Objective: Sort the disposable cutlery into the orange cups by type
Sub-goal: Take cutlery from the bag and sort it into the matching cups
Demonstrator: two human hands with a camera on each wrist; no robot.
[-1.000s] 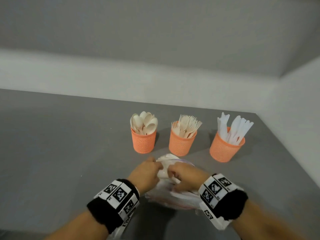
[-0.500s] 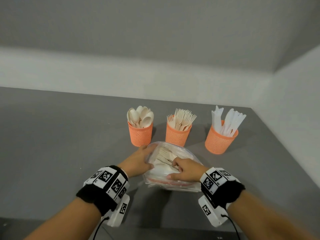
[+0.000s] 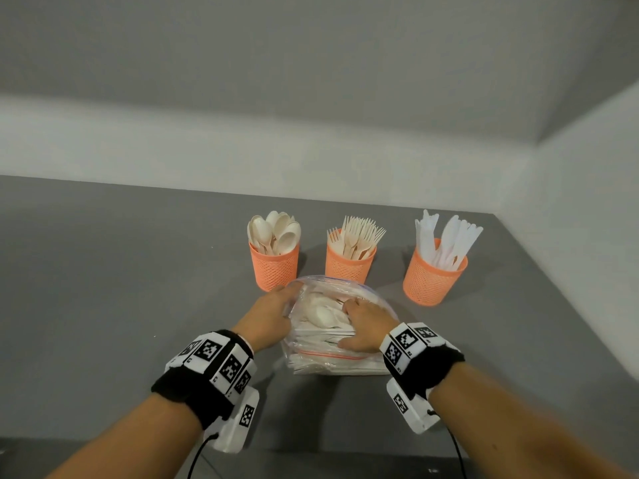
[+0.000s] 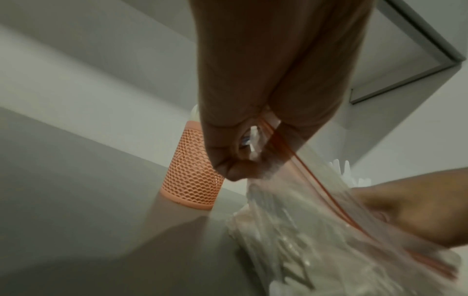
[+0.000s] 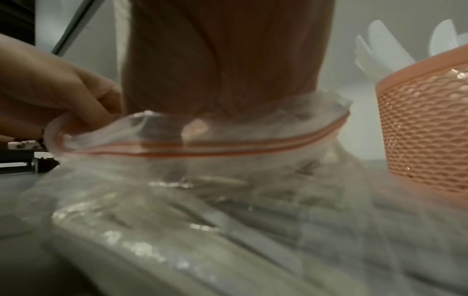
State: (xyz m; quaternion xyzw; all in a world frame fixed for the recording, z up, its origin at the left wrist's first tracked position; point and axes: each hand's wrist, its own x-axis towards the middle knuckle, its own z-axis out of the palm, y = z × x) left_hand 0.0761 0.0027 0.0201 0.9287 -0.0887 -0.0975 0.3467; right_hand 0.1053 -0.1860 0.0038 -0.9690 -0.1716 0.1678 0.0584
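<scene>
Left hand pinching the zip bag rim at 9 o'clock; right hand inside, grip hidden; light, slippery cutlery, best taken by handles

A grey table carries three orange cups in a row at 12 o'clock: left cup, middle cup, right cup. A clear plastic bag lies just before them.

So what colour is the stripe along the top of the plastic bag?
Orange-red. The zip stripe on the clear bag shows best in the right wrist view.
</scene>
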